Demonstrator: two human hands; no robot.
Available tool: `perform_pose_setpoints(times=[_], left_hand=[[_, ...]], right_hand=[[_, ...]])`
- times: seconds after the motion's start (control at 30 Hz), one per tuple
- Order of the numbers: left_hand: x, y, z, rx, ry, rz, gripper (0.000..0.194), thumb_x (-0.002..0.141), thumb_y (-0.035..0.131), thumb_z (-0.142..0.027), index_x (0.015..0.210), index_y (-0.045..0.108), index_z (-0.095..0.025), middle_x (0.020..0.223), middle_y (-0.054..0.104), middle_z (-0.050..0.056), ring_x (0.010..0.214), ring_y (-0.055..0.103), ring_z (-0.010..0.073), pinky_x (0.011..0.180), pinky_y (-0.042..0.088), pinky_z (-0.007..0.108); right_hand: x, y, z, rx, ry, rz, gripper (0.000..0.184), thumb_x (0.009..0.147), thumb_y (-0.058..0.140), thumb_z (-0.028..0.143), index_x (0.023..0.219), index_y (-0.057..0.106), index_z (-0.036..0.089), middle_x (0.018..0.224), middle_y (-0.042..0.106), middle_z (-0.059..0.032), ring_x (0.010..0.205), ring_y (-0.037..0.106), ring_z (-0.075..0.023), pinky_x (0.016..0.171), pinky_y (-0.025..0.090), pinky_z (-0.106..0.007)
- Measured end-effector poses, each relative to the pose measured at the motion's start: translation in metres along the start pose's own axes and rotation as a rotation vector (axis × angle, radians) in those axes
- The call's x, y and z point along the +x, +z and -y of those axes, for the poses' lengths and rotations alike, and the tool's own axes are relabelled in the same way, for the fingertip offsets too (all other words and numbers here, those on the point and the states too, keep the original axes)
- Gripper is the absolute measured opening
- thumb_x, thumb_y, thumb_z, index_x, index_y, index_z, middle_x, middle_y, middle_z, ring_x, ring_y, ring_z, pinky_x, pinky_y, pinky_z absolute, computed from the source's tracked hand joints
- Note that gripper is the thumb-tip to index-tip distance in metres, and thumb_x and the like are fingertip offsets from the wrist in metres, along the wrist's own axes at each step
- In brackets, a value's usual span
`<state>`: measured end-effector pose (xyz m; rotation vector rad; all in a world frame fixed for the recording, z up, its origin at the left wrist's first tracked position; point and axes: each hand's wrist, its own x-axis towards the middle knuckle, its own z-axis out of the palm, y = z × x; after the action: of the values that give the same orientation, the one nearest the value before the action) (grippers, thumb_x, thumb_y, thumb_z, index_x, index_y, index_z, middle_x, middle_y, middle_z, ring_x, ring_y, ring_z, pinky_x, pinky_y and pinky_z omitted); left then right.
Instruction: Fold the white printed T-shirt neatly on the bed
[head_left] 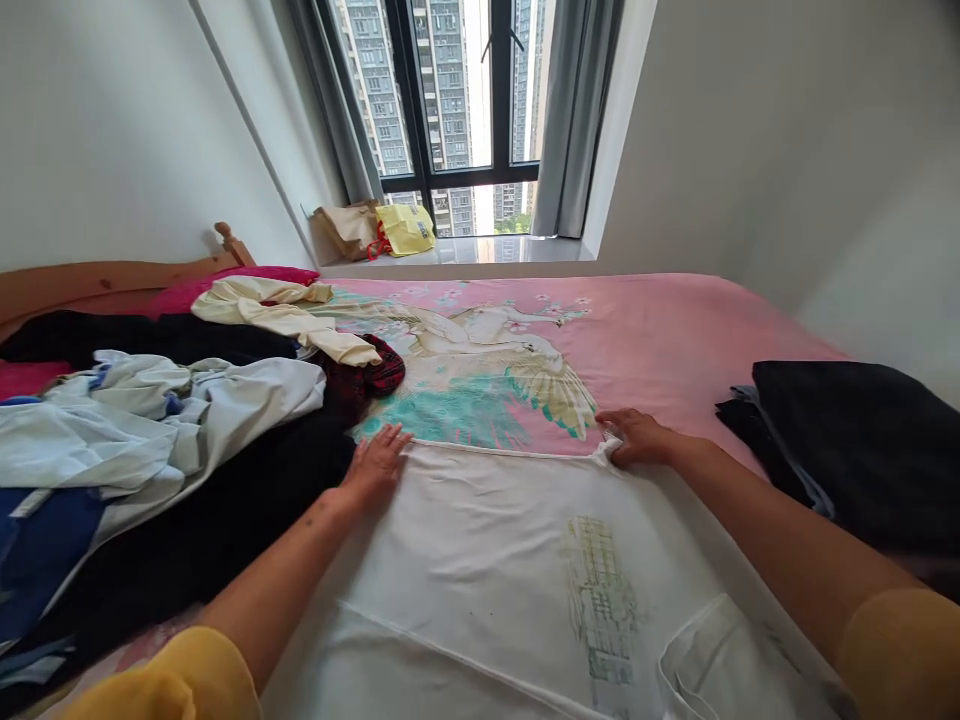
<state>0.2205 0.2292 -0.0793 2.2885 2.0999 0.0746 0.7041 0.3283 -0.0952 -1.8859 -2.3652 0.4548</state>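
Observation:
A white T-shirt with a faint greenish building print lies spread over the bed in front of me. Its hem runs straight across the far side, and a fold or sleeve shows at the lower right. My left hand rests on the far left corner with its fingers stretched out flat. At the far right corner, my right hand pinches the cloth, which is bunched between thumb and fingers. Small wrinkles cross the fabric between both hands.
Left of the shirt lies a heap of loose clothes, white, black, cream and blue. A stack of folded dark clothes sits at the right. Beneath is a pink bedsheet with a bird print. Bags stand on the windowsill.

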Motion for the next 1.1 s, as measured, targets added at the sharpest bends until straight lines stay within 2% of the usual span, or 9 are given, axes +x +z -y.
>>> perform_pose_setpoints(times=[0.1, 0.2, 0.3, 0.4, 0.53, 0.67, 0.77, 0.93, 1.1], left_hand=[[0.038, 0.0, 0.012, 0.05, 0.031, 0.036, 0.057, 0.079, 0.045, -0.012, 0.135, 0.045, -0.023, 0.148, 0.037, 0.007, 0.137, 0.026, 0.0275, 0.111, 0.015, 0.051], [0.058, -0.002, 0.012, 0.091, 0.041, 0.043, 0.055, 0.072, 0.05, -0.012, 0.125, 0.054, -0.026, 0.128, 0.055, 0.008, 0.123, 0.043, 0.0289, 0.102, 0.028, 0.049], [0.061, -0.012, 0.009, 0.123, 0.062, 0.032, 0.039, 0.068, 0.054, -0.014, 0.103, 0.065, -0.026, 0.097, 0.063, 0.007, 0.101, 0.052, 0.0266, 0.09, 0.036, 0.043], [0.053, -0.028, 0.011, 0.143, 0.098, 0.023, 0.016, 0.068, 0.054, -0.016, 0.076, 0.067, -0.023, 0.083, 0.062, 0.006, 0.089, 0.053, 0.0238, 0.081, 0.037, 0.037], [0.03, -0.052, 0.017, 0.126, 0.154, -0.007, 0.014, 0.072, 0.052, -0.017, 0.069, 0.064, -0.022, 0.077, 0.063, 0.005, 0.081, 0.053, 0.0198, 0.078, 0.038, 0.033], [-0.011, -0.074, 0.024, 0.084, 0.196, -0.054, 0.017, 0.076, 0.052, -0.016, 0.079, 0.067, -0.022, 0.082, 0.066, 0.004, 0.081, 0.056, 0.018, 0.082, 0.039, 0.032], [-0.05, -0.081, 0.032, 0.053, 0.245, -0.08, 0.018, 0.078, 0.052, -0.014, 0.082, 0.067, -0.023, 0.087, 0.067, 0.004, 0.089, 0.057, 0.0179, 0.085, 0.039, 0.031], [-0.111, -0.062, 0.047, 0.018, 0.422, -0.122, 0.024, 0.078, 0.049, -0.005, 0.082, 0.066, -0.022, 0.086, 0.065, 0.004, 0.092, 0.055, 0.0184, 0.09, 0.037, 0.033], [-0.141, -0.036, 0.053, -0.04, 0.35, -0.065, 0.022, 0.078, 0.054, -0.008, 0.078, 0.068, -0.024, 0.086, 0.066, 0.003, 0.093, 0.056, 0.0186, 0.089, 0.037, 0.033]], right_hand=[[-0.002, -0.012, 0.008, 0.076, 0.002, 0.107, 0.063, 0.053, 0.068, 0.025, 0.116, 0.059, 0.029, 0.124, 0.051, -0.0053, 0.122, 0.042, -0.0291, 0.102, 0.033, -0.039], [-0.003, -0.02, 0.013, 0.095, 0.036, 0.134, 0.052, 0.055, 0.064, 0.022, 0.107, 0.064, 0.031, 0.116, 0.055, -0.003, 0.117, 0.046, -0.0258, 0.099, 0.036, -0.035], [-0.006, -0.023, 0.016, 0.121, 0.054, 0.147, 0.04, 0.056, 0.063, 0.024, 0.095, 0.068, 0.029, 0.11, 0.057, -0.0026, 0.11, 0.05, -0.0249, 0.089, 0.042, -0.031], [-0.016, -0.023, 0.018, 0.146, 0.043, 0.133, 0.023, 0.06, 0.059, 0.026, 0.081, 0.067, 0.022, 0.096, 0.061, -0.0035, 0.097, 0.055, -0.0234, 0.078, 0.044, -0.029], [-0.051, -0.028, 0.024, 0.266, 0.034, -0.029, 0.023, 0.066, 0.048, 0.029, 0.082, 0.06, 0.02, 0.081, 0.063, -0.0026, 0.079, 0.058, -0.0202, 0.067, 0.044, -0.028], [-0.114, -0.038, 0.041, 0.294, -0.058, -0.152, 0.034, 0.068, 0.047, 0.029, 0.1, 0.059, 0.023, 0.099, 0.066, -0.0034, 0.091, 0.06, -0.0226, 0.076, 0.045, -0.031], [-0.172, -0.037, 0.056, 0.216, -0.092, -0.203, 0.031, 0.07, 0.048, 0.03, 0.098, 0.059, 0.025, 0.102, 0.066, -0.0054, 0.095, 0.06, -0.0251, 0.078, 0.046, -0.034], [-0.244, -0.003, 0.071, 0.165, -0.107, -0.121, 0.035, 0.067, 0.052, 0.026, 0.101, 0.061, 0.03, 0.105, 0.065, -0.0039, 0.099, 0.06, -0.0264, 0.081, 0.049, -0.036], [-0.262, 0.026, 0.075, 0.146, -0.132, -0.048, 0.039, 0.068, 0.048, 0.022, 0.102, 0.065, 0.033, 0.101, 0.065, -0.0034, 0.097, 0.062, -0.0239, 0.085, 0.049, -0.035]])
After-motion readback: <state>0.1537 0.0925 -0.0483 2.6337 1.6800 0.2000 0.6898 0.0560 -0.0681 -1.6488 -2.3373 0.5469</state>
